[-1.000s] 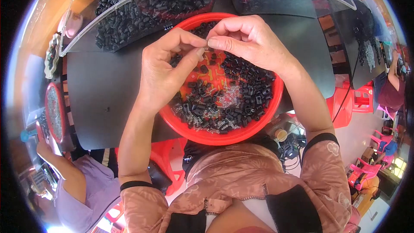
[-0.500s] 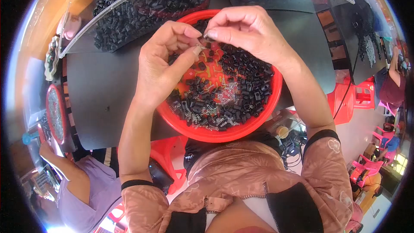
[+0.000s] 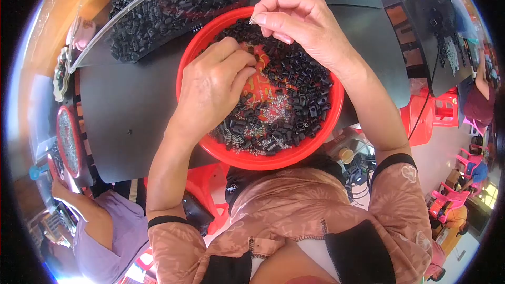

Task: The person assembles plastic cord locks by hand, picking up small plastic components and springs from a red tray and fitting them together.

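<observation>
Compared with the earlier frames, the two hands are no longer meeting fingertip to fingertip: the left hand (image 3: 213, 81) is now turning its back upward and reaching down into the red basin (image 3: 258, 163), while the right hand (image 3: 297, 23) is standing apart, nearer the basin's far rim. The basin is resting on a dark tabletop (image 3: 126, 105), and a clear-walled bin (image 3: 102, 51) of black parts is standing beyond it. A person in a purple garment (image 3: 113, 231) is working at left; pink chairs (image 3: 450, 200) are standing at far right. The right hand is pinching a small piece (image 3: 253, 20) between thumb and forefinger; its type is remaining unclear. Black pieces (image 3: 310, 94) and springs (image 3: 279, 108) are lying below both hands. The left fingers are curling; whether they are grasping anything cannot be told.
</observation>
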### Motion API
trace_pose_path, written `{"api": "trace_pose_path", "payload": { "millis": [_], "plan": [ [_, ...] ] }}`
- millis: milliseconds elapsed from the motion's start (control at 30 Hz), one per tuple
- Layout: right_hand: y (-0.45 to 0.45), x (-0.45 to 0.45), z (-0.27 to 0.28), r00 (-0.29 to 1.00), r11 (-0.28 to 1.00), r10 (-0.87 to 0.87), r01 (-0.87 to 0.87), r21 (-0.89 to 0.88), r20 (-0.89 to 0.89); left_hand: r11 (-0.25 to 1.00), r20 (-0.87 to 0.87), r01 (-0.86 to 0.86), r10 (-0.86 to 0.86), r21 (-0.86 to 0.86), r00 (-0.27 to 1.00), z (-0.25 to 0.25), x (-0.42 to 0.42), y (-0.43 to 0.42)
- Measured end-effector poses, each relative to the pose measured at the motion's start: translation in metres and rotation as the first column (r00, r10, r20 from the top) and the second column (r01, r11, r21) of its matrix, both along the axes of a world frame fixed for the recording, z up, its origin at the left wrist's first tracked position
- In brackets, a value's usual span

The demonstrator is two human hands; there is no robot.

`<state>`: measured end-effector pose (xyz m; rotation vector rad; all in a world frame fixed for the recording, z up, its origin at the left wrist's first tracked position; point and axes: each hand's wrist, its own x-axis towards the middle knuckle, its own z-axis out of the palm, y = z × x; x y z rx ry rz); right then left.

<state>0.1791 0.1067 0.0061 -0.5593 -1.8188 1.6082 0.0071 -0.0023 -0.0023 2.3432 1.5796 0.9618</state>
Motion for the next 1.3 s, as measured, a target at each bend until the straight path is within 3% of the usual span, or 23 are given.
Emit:
{"api": "trace_pose_path", "payload": {
  "millis": [100,400,500,600,733,767,867,1300],
  "plan": [
    [-0.001,-0.001,0.001,1.0,1.0,0.021,-0.021,-0.005,0.022,0.998,-0.097,-0.053,0.051,-0.019,0.994,0.003,0.002,-0.001],
    [-0.001,-0.004,-0.002,0.999,0.999,-0.001,0.0,0.042,0.039,0.985,0.006,-0.093,0.095,-0.147,0.995,0.002,0.002,-0.002],
    [0.001,-0.002,-0.004,0.999,0.999,-0.021,0.02,0.041,0.028,0.976,0.277,-0.046,0.106,-0.214,0.955,0.003,-0.001,0.001],
    [0.003,-0.001,-0.007,1.0,0.999,-0.021,0.021,0.03,0.008,0.975,0.294,-0.073,0.134,-0.21,0.946,0.01,-0.008,-0.001],
    [0.002,-0.002,-0.006,1.0,0.999,-0.023,0.022,0.04,0.017,0.97,0.108,0.146,-0.127,-0.195,0.986,0.014,-0.021,-0.001],
    [0.002,-0.002,-0.006,0.999,0.999,-0.022,0.021,0.044,0.024,0.959,0.067,0.123,-0.11,-0.255,0.992,0.018,-0.02,-0.003],
    [0.001,-0.002,-0.006,0.999,0.998,-0.023,0.021,0.055,0.035,0.982,-0.069,0.12,-0.131,-0.144,0.989,0.014,-0.017,-0.003],
    [0.0,-0.002,-0.003,0.999,0.999,-0.01,0.008,0.036,0.051,0.99,-0.04,0.104,-0.108,-0.092,0.993,0.006,-0.013,-0.003]
  ]
}}
